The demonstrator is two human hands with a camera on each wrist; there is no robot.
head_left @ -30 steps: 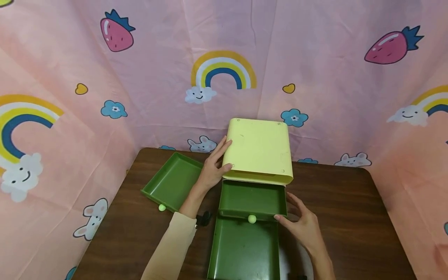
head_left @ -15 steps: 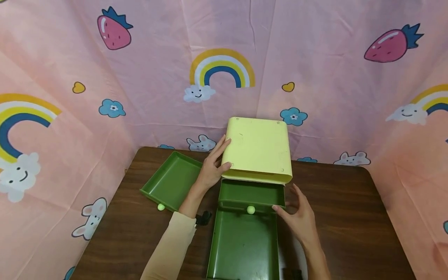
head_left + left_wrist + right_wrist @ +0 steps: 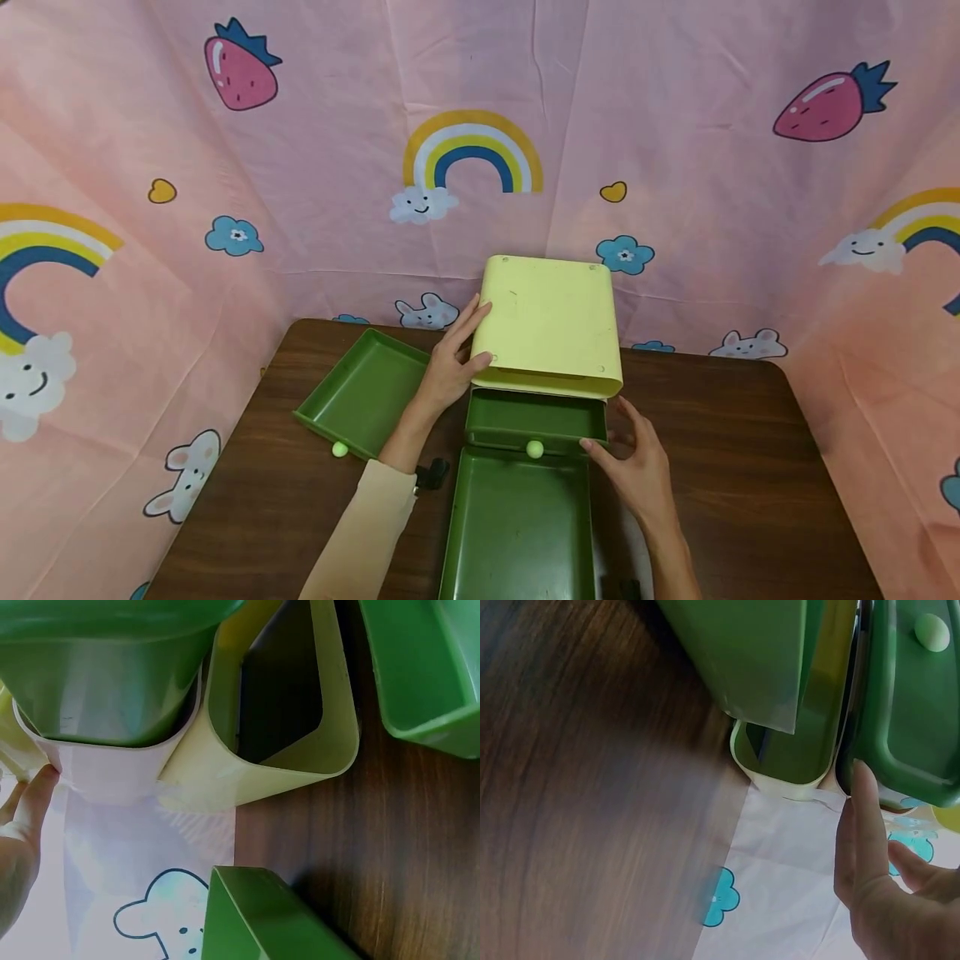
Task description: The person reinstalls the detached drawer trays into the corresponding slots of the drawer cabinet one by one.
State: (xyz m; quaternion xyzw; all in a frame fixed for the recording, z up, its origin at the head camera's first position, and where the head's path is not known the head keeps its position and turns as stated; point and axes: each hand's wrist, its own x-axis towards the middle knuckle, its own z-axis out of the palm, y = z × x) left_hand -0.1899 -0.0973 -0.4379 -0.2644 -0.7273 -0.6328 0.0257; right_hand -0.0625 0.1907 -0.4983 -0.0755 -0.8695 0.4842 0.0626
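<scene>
A stacked drawer unit with a pale yellow top tier (image 3: 551, 325) stands at the back of the table. A green drawer (image 3: 536, 417) with a light green round knob sits partly inside the tier below, sticking out in front. My left hand (image 3: 446, 379) rests along the unit's left side, thumb at the front corner. At the drawer's right front corner, my right hand (image 3: 641, 475) touches the front with its thumb while the other fingers extend along the side. In the left wrist view, the lowest tier (image 3: 225, 769) has an open front; the left fingertips (image 3: 45, 784) touch the unit.
A second green drawer (image 3: 517, 533) lies on the dark wooden table (image 3: 757, 483) in front of the unit. Left of the left forearm, a third green drawer (image 3: 367, 387) lies askew. A pink patterned curtain (image 3: 330, 142) hangs close behind and at both sides.
The gripped-corner drawer has slid further back into its tier, with my right hand moving back along with it. My left hand keeps its place on the unit's side.
</scene>
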